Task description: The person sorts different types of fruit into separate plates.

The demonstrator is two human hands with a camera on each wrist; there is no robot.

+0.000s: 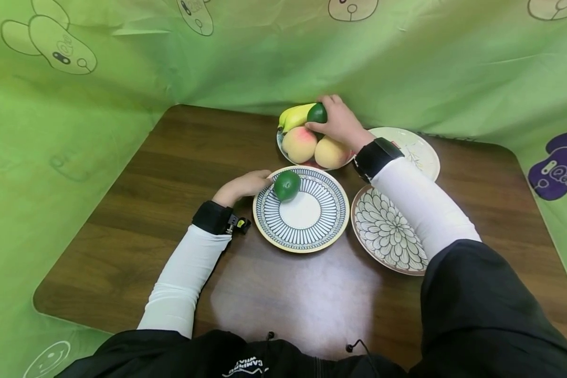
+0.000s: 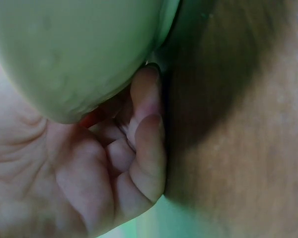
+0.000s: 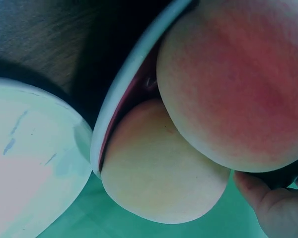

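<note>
— What are the hands doing?

— The right hand (image 1: pixel 341 123) is curled over a dark green avocado (image 1: pixel 317 113), gripping it at the far side of the fruit dish (image 1: pixel 281 147). From the right wrist view only a fingertip shows beside the peaches, so the grip reads best from the head view.

— And the other one?

— The left hand (image 1: pixel 243 186) rests at the left rim of the striped plate (image 1: pixel 307 215), fingers bent against a green lime (image 1: pixel 286 185). The lime sits on that plate's upper left edge. Up close, the curled fingers (image 2: pixel 144 144) tuck under the green fruit and touch it; whether they truly clasp it, I cannot tell.

— What else is by the striped plate?

— Just beyond it stands the fruit dish, with two peaches (image 1: pixel 300 144) and a yellow banana (image 1: pixel 295 115) in it. To its right lies a flower-patterned plate (image 1: pixel 387 231), partly under the right sleeve. Beyond that one sits a white plate (image 1: pixel 418 149). All stand on a dark wooden table (image 1: pixel 170 173), with green cloth (image 1: pixel 75 131) hanging round it.
</note>
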